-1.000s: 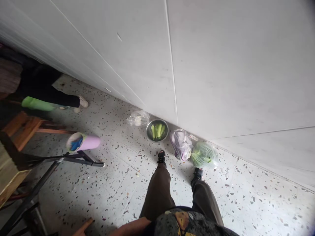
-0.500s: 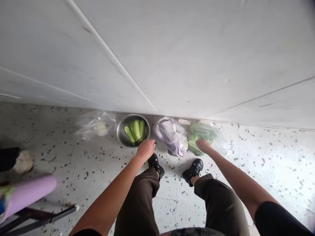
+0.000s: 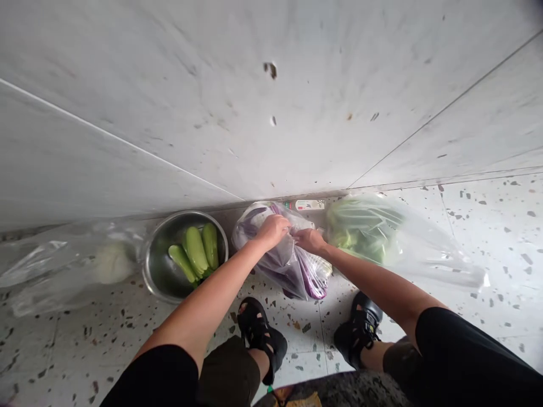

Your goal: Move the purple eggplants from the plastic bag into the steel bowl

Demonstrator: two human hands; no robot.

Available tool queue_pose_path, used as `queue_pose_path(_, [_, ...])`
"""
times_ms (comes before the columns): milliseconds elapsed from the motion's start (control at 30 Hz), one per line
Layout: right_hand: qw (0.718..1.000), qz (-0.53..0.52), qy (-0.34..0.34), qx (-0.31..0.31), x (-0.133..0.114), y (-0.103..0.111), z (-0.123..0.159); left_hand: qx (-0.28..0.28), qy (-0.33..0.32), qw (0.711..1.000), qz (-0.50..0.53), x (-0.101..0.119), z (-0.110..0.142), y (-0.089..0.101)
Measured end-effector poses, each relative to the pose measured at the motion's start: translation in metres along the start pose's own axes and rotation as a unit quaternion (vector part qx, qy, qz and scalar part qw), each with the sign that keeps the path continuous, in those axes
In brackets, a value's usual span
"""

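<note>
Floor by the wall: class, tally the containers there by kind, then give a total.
Plastic bags: 3, white vegetable bag, purple vegetable bag under both hands, green vegetable bag
Metal bowls: 1, bowl holding green squashes
Total: 4

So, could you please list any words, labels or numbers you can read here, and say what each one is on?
None can be read.
small white label with red marks, at the foot of the wall behind the bag of purple vegetables: too small and blurred to read.
</note>
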State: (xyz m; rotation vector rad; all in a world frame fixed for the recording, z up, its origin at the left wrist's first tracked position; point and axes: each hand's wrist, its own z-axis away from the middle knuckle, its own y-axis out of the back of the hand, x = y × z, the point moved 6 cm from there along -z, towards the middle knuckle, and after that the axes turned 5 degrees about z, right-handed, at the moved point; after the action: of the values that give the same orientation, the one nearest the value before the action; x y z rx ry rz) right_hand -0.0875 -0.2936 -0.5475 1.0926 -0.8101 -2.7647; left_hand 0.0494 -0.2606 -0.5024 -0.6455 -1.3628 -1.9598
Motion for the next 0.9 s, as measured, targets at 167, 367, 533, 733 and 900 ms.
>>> queue_pose_path(167, [0.987, -0.153, 0.004, 0.042, 0.009, -0.011, 0.010, 0.078, 0.059, 0.984, 0.151, -0.021, 0.004, 0.009])
queue_pose_path(367, [0.979, -0.170, 0.006, 0.112, 0.001, -0.002, 0.028, 0.139, 0.154, 0.882, 0.422, -0.008, 0.009, 0.013])
queue_pose_path(533, [0.974, -0.200, 0.004, 0.104, 0.001, 0.001, 0.033, 0.113, 0.175, 0.829, 0.519, 0.013, 0.014, 0.012])
queue_pose_path(733, [0.969, -0.220, 0.008, 0.115, 0.002, 0.001, 0.034, 0.120, 0.202, 0.833, 0.502, 0.021, 0.020, 0.007])
queue_pose_path(900, [0.968, -0.223, 0.008, 0.117, 0.003, 0.001, 0.034, 0.130, 0.205, 0.845, 0.476, 0.021, 0.020, 0.005])
